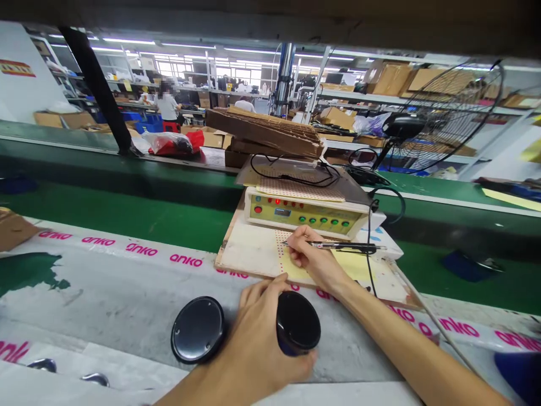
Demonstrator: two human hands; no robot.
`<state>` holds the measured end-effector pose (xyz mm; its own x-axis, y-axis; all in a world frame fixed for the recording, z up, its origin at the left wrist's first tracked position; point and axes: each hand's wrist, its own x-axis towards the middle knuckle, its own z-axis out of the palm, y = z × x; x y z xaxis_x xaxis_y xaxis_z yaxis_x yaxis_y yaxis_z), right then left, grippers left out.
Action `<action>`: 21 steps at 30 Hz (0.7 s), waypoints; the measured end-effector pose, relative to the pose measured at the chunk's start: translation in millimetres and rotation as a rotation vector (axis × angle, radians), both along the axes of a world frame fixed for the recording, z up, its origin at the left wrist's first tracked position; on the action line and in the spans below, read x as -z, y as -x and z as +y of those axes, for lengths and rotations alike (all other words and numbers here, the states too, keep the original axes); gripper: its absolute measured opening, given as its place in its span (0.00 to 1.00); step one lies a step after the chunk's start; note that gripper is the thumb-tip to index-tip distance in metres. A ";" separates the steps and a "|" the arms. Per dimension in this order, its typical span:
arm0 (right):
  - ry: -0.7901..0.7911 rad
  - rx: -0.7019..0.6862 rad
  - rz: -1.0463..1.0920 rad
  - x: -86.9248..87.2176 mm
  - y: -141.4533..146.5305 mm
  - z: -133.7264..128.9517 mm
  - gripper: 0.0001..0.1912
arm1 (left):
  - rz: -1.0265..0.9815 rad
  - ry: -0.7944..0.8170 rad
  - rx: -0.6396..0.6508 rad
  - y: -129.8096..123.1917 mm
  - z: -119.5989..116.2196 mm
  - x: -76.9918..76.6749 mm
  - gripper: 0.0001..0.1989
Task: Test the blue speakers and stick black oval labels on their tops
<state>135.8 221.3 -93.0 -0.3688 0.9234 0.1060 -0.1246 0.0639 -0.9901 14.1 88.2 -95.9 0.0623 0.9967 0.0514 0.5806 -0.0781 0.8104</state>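
Observation:
My left hand point(264, 332) is wrapped around a dark cylinder with a glossy black round top point(299, 320), standing on the plastic-covered bench. Another black round piece point(198, 330), with small screw-like spots on its face, lies just left of that hand. My right hand point(310, 256) pinches a slim black pen-like tool point(349, 246). Its thin tip is over a sheet with rows of small red dots point(279, 248), which lies on a pale board point(249, 248). A yellow sheet point(350, 264) lies partly beneath my right hand and forearm.
Behind the board stands a control box point(304, 214) with green and red buttons and a cable on top. A green conveyor belt point(169, 208) runs across. A fan point(448, 118) stands at right. Metal hooks point(96, 379) lie front left. A person point(167, 107) is far back.

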 end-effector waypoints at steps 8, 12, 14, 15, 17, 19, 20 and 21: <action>-0.055 0.086 -0.013 -14.9 -13.3 2.6 0.21 | 0.027 -0.025 0.022 0.8 -0.2 -1.8 0.33; -0.127 0.089 -0.083 -14.8 -12.8 1.3 0.20 | 0.033 -0.035 0.027 0.1 -0.2 -2.8 0.32; -0.176 0.088 -0.138 -10.1 -9.6 -1.5 0.19 | 0.033 -0.032 0.025 0.1 -0.4 -2.9 0.32; -0.203 0.092 -0.165 -6.9 -8.0 -2.8 0.19 | 0.033 -0.035 0.025 0.1 -0.5 -3.0 0.32; -0.247 0.104 -0.213 0.0 -5.5 -4.4 0.18 | 0.030 -0.045 0.029 0.2 -0.6 -3.2 0.32; -0.273 0.111 -0.250 5.7 -4.3 -4.4 0.17 | 0.028 -0.058 0.038 0.3 -0.6 -3.5 0.31; -0.281 0.110 -0.264 7.5 -3.9 -4.1 0.16 | 0.028 -0.065 0.041 0.4 -0.6 -3.6 0.30; -0.288 0.107 -0.277 8.7 -3.6 -3.7 0.16 | 0.029 -0.074 0.042 0.4 -0.5 -3.6 0.30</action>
